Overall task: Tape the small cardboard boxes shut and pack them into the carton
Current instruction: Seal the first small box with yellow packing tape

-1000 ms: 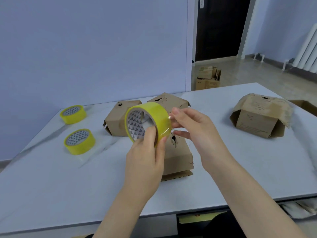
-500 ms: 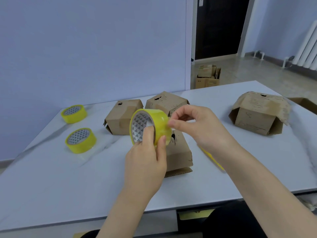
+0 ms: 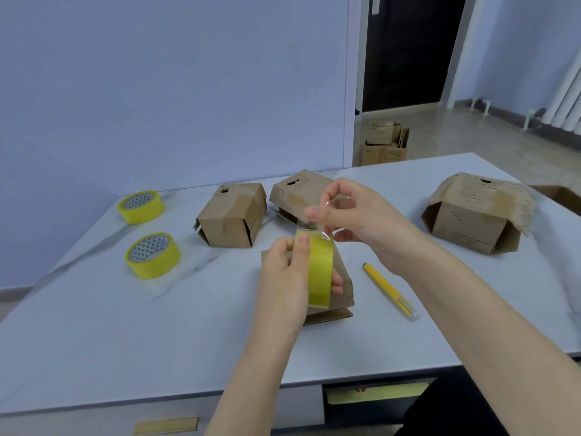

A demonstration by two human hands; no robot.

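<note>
Yellow tape roll point(image 3: 320, 272), glossy, edge-on: left hand point(image 3: 284, 287) grips it; right hand point(image 3: 355, 215) pinches its clear, shiny free end point(image 3: 316, 226).

Left hand point(image 3: 283, 278) grips tape roll point(image 3: 319, 272); right hand point(image 3: 361, 215) pinches tape end point(image 3: 315, 226).

Three yellow tape rolls — far roll point(image 3: 141, 206) and near roll point(image 3: 153, 255) at nine o'clock, held roll point(image 3: 320, 272) at centre. Three small boxes: left box point(image 3: 232, 215), middle box point(image 3: 295, 191), front box point(image 3: 344, 287). One larger box point(image 3: 471, 215) at three o'clock. One yellow cutter point(image 3: 390, 289).
</note>
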